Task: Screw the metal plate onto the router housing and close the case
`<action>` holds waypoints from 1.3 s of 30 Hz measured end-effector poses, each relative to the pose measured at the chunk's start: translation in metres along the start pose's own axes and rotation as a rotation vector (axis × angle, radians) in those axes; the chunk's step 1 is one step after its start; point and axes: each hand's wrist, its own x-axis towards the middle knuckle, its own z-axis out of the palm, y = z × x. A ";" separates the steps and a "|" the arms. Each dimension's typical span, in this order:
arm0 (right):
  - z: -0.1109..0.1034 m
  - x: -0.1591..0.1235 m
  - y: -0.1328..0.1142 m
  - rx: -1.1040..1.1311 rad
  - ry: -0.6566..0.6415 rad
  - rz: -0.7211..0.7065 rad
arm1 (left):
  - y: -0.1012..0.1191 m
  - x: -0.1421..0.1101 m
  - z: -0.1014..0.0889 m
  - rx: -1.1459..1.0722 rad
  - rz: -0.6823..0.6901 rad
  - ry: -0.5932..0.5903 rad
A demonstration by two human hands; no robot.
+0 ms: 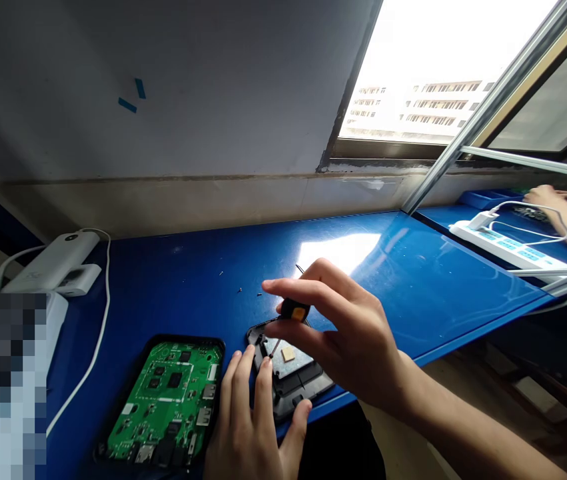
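Note:
My right hand [346,317] grips a screwdriver [297,311] by its dark handle with an orange end. The thin shaft slants down toward the left side of a black plastic cover [308,387], which carries a metal plate [290,360] with a small beige square pad [288,353]. My left hand [256,417] lies with fingers spread, its fingertips at the cover's left edge, close to the shaft's tip. To its left, a green circuit board [163,387] with several ports sits in a black housing [153,341]. Whether the tip sits in a screw cannot be made out.
Small screws [240,290] lie on the blue table [178,280] beyond the cover. White adapters [58,260] and a cable [106,300] are at the left. At the right are a metal frame [438,170], a power strip [513,247] and another person's hands [550,200].

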 end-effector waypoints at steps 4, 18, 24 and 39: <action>0.003 0.000 0.000 0.016 -0.005 0.018 | 0.000 0.000 0.000 -0.008 0.006 -0.002; 0.002 -0.002 -0.006 0.023 0.011 0.010 | 0.001 0.002 -0.002 0.023 0.021 0.004; 0.000 -0.003 -0.007 0.112 -0.067 0.018 | 0.000 0.002 -0.001 -0.023 0.015 -0.010; -0.005 0.001 -0.005 0.070 -0.062 0.018 | 0.003 0.002 -0.004 -0.003 -0.003 -0.026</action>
